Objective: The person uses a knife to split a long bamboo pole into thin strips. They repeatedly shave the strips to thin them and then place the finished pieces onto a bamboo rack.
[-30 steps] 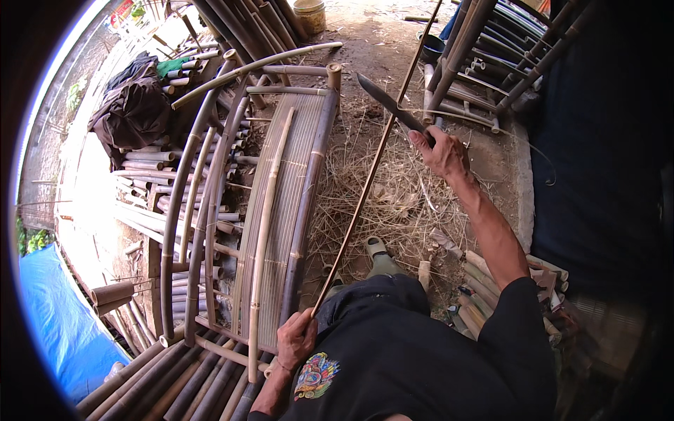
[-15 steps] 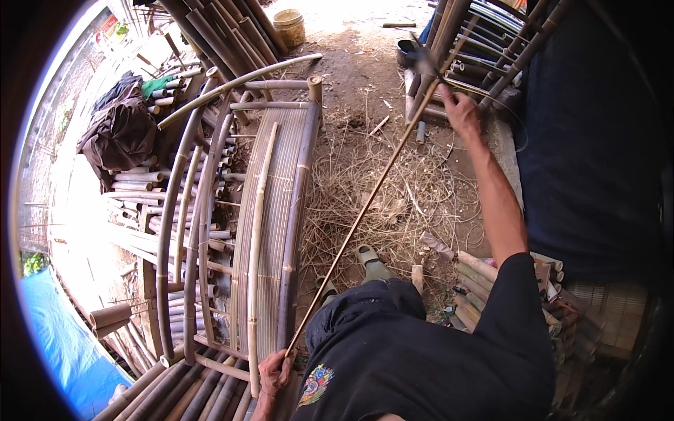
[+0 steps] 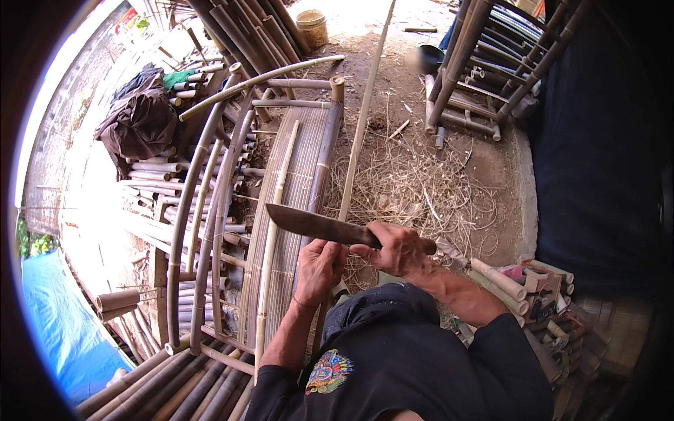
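In the head view, the right hand (image 3: 398, 249) is clamped round the handle of a machete (image 3: 316, 224), whose broad dark blade points left across the near middle of the scene; the left hand (image 3: 321, 270) is just beside it, thumb and fingers pinched together on the near part of a long pale bamboo strip (image 3: 364, 119), though the exact grip is partly hidden; the strip passes behind the blade and runs far, leaving the scene at the upper edge; the fingertips of the two hands are close together, and whether they touch I cannot tell.

To the left stands a bamboo bench (image 3: 321, 172) with a slatted seat, a straight bamboo pole (image 3: 276, 203) lying lengthwise on it; a curved pole (image 3: 263, 79) crosses its far end; farther left are a heap of brown cloth (image 3: 144, 123) and, nearer, a blue tarp (image 3: 60, 323); bamboo shavings (image 3: 414, 182) litter the ground beyond the hands; at far right stands a dark bamboo frame (image 3: 460, 63); a bucket (image 3: 312, 29) sits at the far side; cut bamboo pieces (image 3: 498, 279) lie near on the right.
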Action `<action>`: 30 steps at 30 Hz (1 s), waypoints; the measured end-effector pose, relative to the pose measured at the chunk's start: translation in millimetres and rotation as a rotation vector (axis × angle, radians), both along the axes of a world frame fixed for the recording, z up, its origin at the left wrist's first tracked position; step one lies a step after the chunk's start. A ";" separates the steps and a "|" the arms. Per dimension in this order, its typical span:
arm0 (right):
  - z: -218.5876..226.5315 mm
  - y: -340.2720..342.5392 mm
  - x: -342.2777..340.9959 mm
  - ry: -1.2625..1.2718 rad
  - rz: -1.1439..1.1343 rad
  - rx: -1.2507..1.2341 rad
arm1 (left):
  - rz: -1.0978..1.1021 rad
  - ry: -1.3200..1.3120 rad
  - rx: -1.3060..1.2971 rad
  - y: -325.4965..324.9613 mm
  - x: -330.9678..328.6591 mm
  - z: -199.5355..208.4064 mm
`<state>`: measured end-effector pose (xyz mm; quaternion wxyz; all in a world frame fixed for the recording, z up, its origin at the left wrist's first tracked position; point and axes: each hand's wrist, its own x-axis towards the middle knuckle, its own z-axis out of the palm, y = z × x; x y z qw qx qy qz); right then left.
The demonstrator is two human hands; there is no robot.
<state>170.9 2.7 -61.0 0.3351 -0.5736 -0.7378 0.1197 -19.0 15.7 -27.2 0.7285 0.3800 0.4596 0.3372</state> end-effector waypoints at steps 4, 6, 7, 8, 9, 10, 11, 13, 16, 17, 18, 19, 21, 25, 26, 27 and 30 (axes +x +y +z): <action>-2.1 6.3 -0.2 -0.025 -0.008 0.064 | 0.015 0.022 0.054 -6.0 -1.4 3.5; 5.3 15.1 5.6 0.020 -0.080 -0.101 | 0.056 0.028 0.043 -13.0 -3.4 9.2; 7.4 24.1 11.4 0.038 -0.112 -0.181 | 0.036 0.025 0.049 -19.3 -6.3 6.5; 0.4 38.3 27.7 0.028 -0.174 -0.037 | -0.001 0.019 0.060 -26.6 -8.4 5.3; 2.9 45.1 43.6 0.014 -0.153 -0.120 | -0.031 0.020 0.064 -36.0 -12.9 3.1; 1.9 53.3 50.0 -0.056 -0.168 -0.050 | 0.005 0.000 0.062 -42.8 -16.0 2.2; -1.2 57.0 58.1 -0.132 -0.188 0.014 | -0.021 -0.001 0.039 -49.7 -19.1 4.1; 0.7 66.1 77.4 -0.032 -0.191 -0.147 | -0.065 -0.014 0.015 -57.4 -31.4 12.4; 9.6 86.7 132.2 0.057 -0.354 -0.140 | -0.134 0.074 0.125 -95.1 -63.6 4.3; 16.7 89.8 140.4 0.002 -0.353 -0.079 | -0.124 0.050 0.094 -109.4 -76.9 -2.3; 21.1 91.9 142.3 -0.029 -0.324 -0.078 | -0.112 0.040 0.098 -114.6 -82.6 -6.6; 24.5 94.4 141.0 -0.060 -0.295 -0.078 | -0.101 0.032 0.102 -117.7 -86.7 -10.3; 25.2 99.7 148.6 -0.090 -0.324 -0.117 | -0.095 0.056 0.099 -127.9 -100.3 -13.0; 47.1 112.4 175.6 -0.002 -0.474 -0.120 | -0.101 0.131 0.040 -153.3 -127.7 -5.7; 60.2 113.2 180.9 -0.064 -0.464 -0.129 | -0.085 0.128 0.035 -160.9 -133.1 -7.8; 70.4 121.3 188.7 -0.125 -0.449 -0.134 | -0.065 0.125 0.033 -165.9 -136.9 -10.4; 61.0 134.8 221.7 -0.131 -0.572 -0.116 | -0.064 0.148 0.000 -182.5 -156.1 -17.3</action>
